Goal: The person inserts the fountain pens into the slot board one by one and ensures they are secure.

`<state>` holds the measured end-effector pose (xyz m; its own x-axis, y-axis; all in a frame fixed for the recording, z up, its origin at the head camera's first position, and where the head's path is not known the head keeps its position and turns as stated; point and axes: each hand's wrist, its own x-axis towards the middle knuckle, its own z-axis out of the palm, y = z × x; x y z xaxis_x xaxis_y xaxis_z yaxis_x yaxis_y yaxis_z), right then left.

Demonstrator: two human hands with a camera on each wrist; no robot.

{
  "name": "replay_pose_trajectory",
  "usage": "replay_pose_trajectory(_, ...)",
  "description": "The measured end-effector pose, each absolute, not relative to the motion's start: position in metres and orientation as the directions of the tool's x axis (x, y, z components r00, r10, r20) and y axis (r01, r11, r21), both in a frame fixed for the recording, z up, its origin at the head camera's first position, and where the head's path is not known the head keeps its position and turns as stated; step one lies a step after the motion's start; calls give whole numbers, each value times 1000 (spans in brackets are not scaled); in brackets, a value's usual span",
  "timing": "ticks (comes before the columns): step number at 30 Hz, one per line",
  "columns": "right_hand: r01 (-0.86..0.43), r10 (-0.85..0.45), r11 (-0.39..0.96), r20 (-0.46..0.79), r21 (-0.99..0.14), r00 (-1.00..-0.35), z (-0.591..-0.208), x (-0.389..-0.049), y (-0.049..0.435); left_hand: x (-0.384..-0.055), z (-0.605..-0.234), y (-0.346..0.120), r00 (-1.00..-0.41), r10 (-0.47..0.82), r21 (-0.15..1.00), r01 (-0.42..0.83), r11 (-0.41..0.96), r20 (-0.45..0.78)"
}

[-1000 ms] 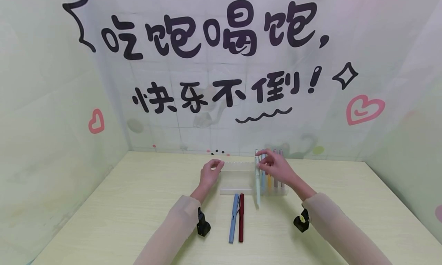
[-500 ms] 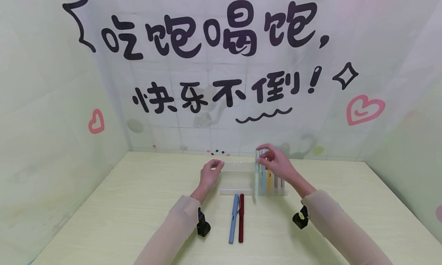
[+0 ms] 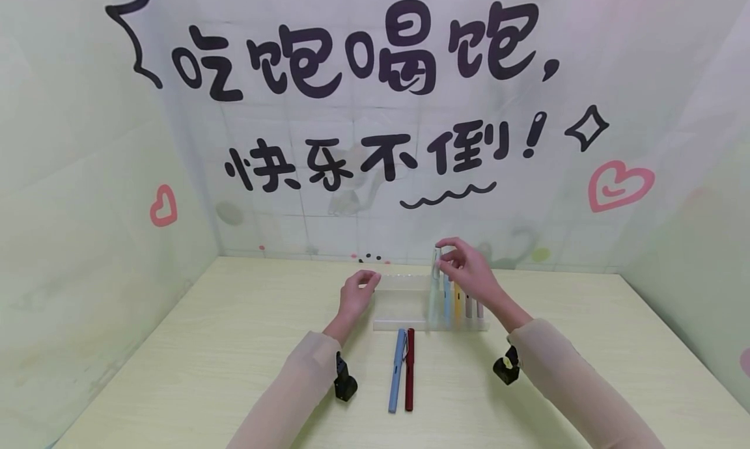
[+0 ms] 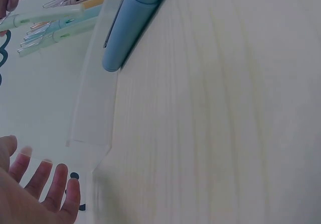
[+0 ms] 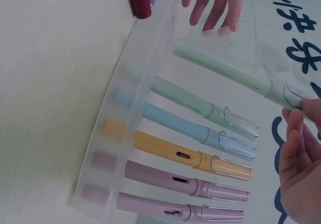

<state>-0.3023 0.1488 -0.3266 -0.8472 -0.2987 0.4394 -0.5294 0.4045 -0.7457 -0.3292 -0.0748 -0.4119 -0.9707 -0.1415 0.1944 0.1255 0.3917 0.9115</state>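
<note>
My right hand (image 3: pixel 471 276) pinches a light green pen (image 5: pixel 225 71) by its clip end between thumb and fingers. The pen's lower end hangs over the frosted clear pen rack (image 3: pixel 401 323), beside a standing green pen (image 5: pixel 188 101). My left hand (image 3: pixel 355 293) holds the rack's upper left corner with thumb and fingertips. Further along the rack stand a light blue pen (image 5: pixel 175 122), a yellow pen (image 5: pixel 165 147) and two mauve pens (image 5: pixel 160 177), all clips up.
In front of the rack, a blue pen (image 3: pixel 396 371) and a dark red pen (image 3: pixel 409 371) lie side by side on the pale wooden table (image 3: pixel 263 345). A printed cloth backdrop (image 3: pixel 281 228) rises behind the rack.
My right hand has risen slightly with the light green pen, and the pen's lower end has moved up and back from in front of the rack. The left hand has stayed put.
</note>
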Motion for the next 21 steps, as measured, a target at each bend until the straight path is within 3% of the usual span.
replay_pose_trajectory(21,-599,-271,456,538,-659,-798,-353,-322,147,-332,-414,-75,-970,-142,913,128,388,197)
